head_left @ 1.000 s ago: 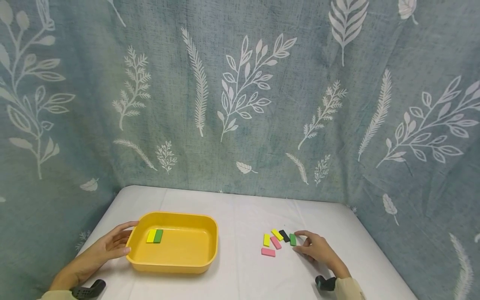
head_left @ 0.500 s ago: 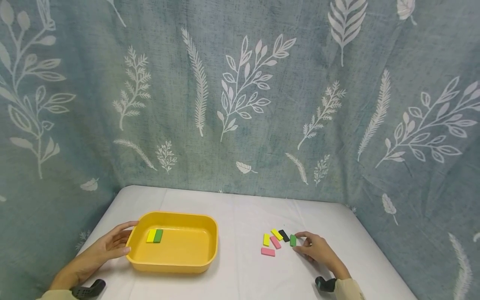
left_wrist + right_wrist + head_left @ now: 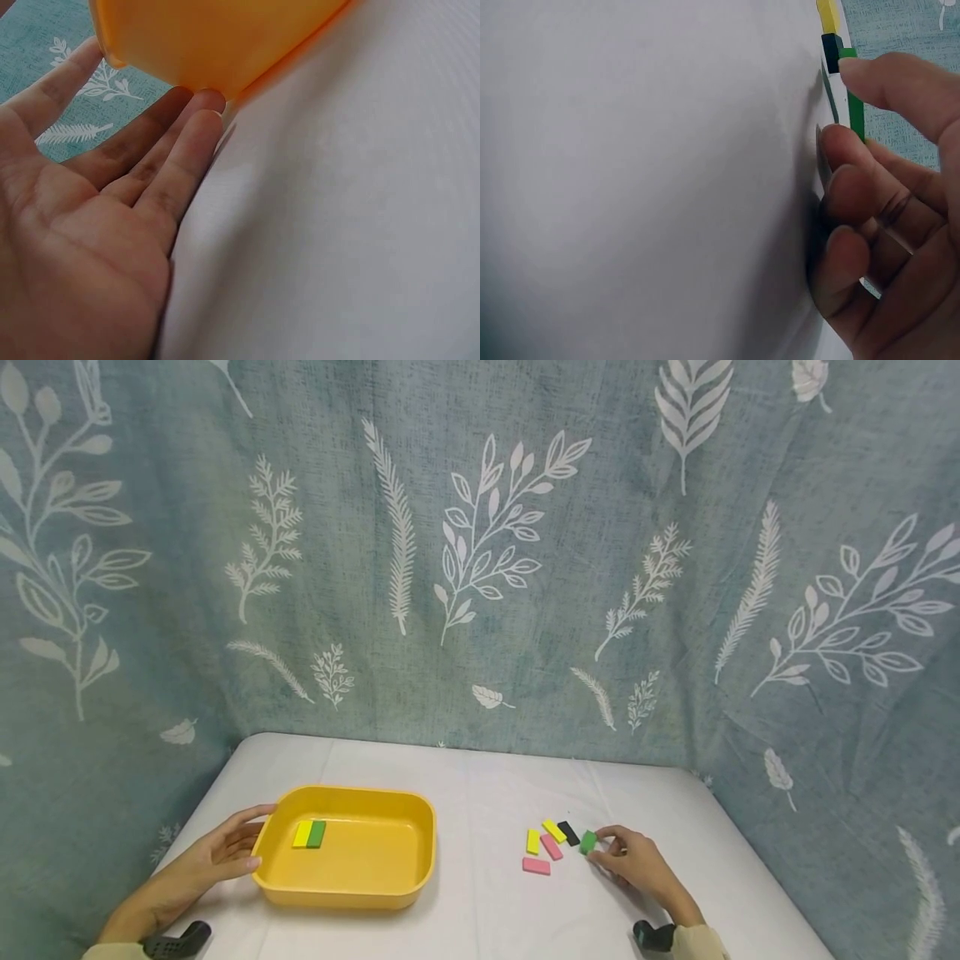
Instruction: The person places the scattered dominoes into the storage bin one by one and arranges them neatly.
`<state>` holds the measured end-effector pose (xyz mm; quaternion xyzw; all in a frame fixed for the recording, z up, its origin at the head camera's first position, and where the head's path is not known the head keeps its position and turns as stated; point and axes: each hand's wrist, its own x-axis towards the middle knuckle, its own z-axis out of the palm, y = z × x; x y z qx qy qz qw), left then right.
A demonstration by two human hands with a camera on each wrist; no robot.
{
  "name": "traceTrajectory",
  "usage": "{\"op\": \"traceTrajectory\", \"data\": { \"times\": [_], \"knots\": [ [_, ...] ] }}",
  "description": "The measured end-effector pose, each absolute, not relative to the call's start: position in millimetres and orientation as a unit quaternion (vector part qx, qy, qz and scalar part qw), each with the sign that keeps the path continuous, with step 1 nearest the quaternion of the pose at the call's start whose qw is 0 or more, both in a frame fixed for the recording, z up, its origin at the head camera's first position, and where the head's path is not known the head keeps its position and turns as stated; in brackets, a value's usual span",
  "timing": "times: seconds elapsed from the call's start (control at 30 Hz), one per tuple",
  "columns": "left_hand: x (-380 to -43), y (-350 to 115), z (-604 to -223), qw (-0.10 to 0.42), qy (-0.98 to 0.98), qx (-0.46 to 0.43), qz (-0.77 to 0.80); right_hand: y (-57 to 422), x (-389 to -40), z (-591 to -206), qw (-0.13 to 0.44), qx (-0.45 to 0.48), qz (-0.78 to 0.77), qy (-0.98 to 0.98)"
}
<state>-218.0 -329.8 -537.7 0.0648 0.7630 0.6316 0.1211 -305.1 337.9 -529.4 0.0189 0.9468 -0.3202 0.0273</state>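
My right hand (image 3: 633, 860) pinches a small flat green block (image 3: 588, 842) between thumb and index finger, tilted beside the loose pieces at the table's right. In the right wrist view the green block (image 3: 856, 112) spans from thumb tip to index finger, the other fingers curling below. My left hand (image 3: 217, 852) rests its fingertips against the left side of a yellow tray (image 3: 345, 899). The left wrist view shows that hand (image 3: 112, 202) with fingers extended to the tray's wall (image 3: 187, 45). Inside the tray, a yellow block (image 3: 302, 834) and another green block (image 3: 317, 835) lie side by side.
Left of the right hand lie a black block (image 3: 568, 833), two yellow blocks (image 3: 554, 831) and two pink blocks (image 3: 536, 866). A white cloth (image 3: 480, 910) covers the table. Patterned blue-green curtain (image 3: 480, 693) hangs behind and at both sides.
The pinched green block has turned from upright alignment to a tilt and shifted slightly right, with the right hand around it. The left hand and tray stay in place.
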Motion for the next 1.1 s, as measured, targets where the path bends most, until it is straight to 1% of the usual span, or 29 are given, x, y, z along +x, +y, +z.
{"op": "traceTrajectory", "data": {
  "times": [0.37,1.1],
  "knots": [
    [-218,-330,-537,0.12,0.766,0.064,0.628,332,-301,-524,0.023,0.011,-0.345,0.938],
    [-219,-332,-539,0.128,0.76,0.07,0.634,297,-304,-507,0.004,-0.062,-0.348,0.936]
  ]
}}
